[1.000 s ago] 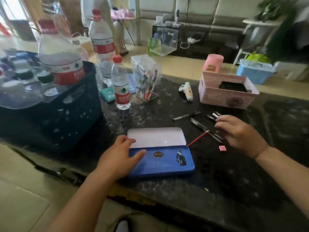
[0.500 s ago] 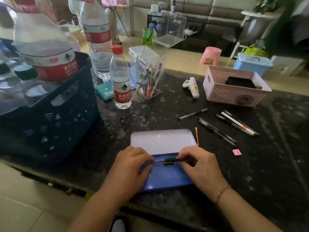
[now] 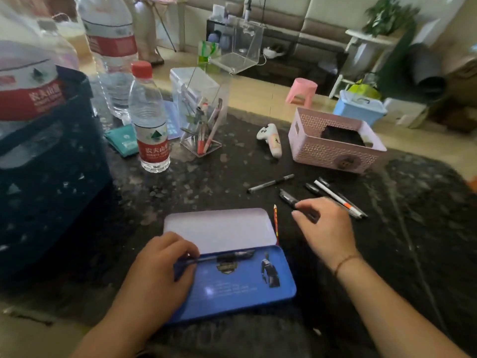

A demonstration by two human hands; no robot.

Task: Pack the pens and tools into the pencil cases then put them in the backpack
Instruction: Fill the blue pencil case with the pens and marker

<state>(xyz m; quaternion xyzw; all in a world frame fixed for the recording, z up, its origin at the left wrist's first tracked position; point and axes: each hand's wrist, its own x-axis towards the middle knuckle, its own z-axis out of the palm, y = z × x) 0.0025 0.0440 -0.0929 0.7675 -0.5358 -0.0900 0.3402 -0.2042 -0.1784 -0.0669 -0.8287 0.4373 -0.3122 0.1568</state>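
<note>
An open blue tin pencil case [image 3: 240,288] lies at the near table edge, its white half [image 3: 219,228] toward the back. A black pen [image 3: 227,256] rests inside along the hinge. My left hand [image 3: 160,275] lies on the case's left end, fingers pinching that pen's end. My right hand [image 3: 325,228] is out to the right, thumb and forefinger around another black pen [image 3: 287,197] lying on the table. A red pencil [image 3: 275,218] sits beside the case. More pens [image 3: 338,198] and a grey pen [image 3: 271,182] lie behind. No backpack is in view.
A pink basket [image 3: 333,151] stands at the back right, with a white toy controller [image 3: 271,138] to its left. A clear pen holder [image 3: 204,117] and a water bottle [image 3: 151,120] stand mid-back. A dark blue crate [image 3: 51,177] with big bottles fills the left.
My right hand let go of the pen in the case and moved right and back to a pen on the table. The left hand stayed on the case.
</note>
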